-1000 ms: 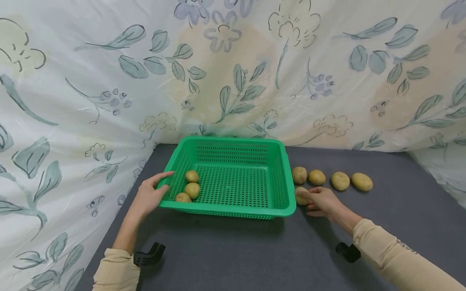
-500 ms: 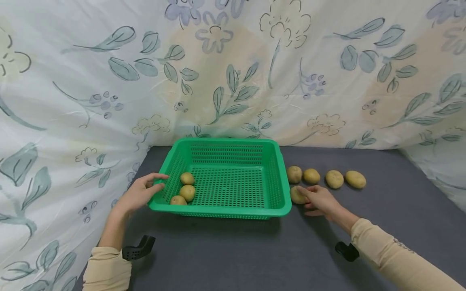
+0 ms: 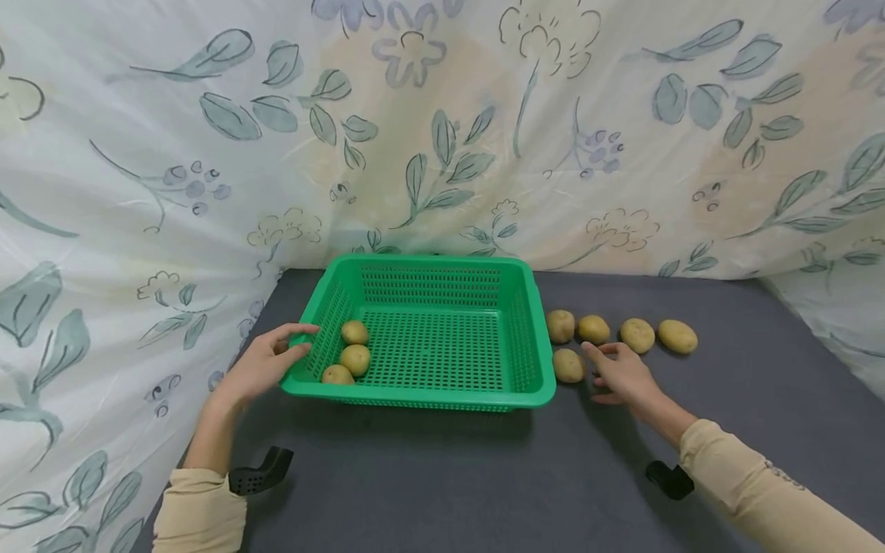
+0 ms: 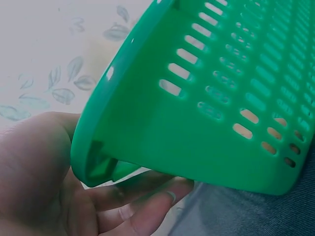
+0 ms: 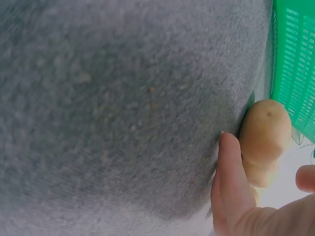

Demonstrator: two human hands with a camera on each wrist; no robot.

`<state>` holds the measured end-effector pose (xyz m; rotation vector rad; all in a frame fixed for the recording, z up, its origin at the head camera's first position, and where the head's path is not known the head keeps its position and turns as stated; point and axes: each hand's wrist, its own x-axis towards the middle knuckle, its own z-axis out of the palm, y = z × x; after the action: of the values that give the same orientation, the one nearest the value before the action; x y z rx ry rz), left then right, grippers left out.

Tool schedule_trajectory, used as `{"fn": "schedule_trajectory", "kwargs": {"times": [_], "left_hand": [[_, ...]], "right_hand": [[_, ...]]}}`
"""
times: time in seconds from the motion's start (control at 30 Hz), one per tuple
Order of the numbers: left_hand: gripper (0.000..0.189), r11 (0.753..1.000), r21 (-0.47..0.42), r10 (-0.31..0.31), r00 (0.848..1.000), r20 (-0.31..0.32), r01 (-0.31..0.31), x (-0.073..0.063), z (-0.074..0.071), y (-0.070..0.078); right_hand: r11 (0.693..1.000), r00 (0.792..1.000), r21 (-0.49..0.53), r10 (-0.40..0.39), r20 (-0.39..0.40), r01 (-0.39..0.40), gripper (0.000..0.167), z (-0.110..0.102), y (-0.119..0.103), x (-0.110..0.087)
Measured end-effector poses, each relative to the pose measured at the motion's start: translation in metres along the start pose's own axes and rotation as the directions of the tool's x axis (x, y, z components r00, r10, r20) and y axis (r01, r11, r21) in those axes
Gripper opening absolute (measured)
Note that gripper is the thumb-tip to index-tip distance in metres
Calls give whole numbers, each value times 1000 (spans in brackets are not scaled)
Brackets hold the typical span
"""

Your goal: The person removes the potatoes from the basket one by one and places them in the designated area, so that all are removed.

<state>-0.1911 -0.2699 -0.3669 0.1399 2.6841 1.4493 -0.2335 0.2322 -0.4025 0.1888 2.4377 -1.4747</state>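
A green plastic basket [image 3: 434, 395] stands on the dark table, with three potatoes [image 3: 356, 359] at its left end. My left hand [image 3: 259, 367] holds the basket's left rim, thumb and forefinger over the top. In the left wrist view the other fingers [image 4: 147, 209] lie beneath the rim. To the right of the basket, a potato [image 3: 568, 366] sits against or very near its wall. My right hand [image 3: 625, 378] hovers just right of that potato, fingers loosely bent and holding nothing. In the right wrist view a gap shows between the fingers and the nearest potato [image 5: 266, 129].
Behind my right hand, several potatoes stand in a row: one by the basket [image 3: 560, 326], then a yellower one [image 3: 593, 329], a round one [image 3: 637, 336] and an oval one [image 3: 677, 336]. A floral curtain [image 3: 429, 138] hangs behind the dark table [image 3: 429, 476].
My right hand has let go of the potato beside the basket and drawn slightly up and right. That potato stays by the basket wall. The left hand keeps its place on the rim.
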Motion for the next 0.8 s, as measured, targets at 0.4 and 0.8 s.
{"fn": "schedule_trajectory", "kwargs": {"times": [0.4,0.8], "left_hand": [[45,998,50,23,1000,19,-24,-1,4,3],[44,995,93,28,999,37,-32,-2,4,2]], "right_hand": [[993,996,100,-59,-61,65,72,-10,-1,3],[963,995,254,-96,0,93,77,-23,1,4]]}}
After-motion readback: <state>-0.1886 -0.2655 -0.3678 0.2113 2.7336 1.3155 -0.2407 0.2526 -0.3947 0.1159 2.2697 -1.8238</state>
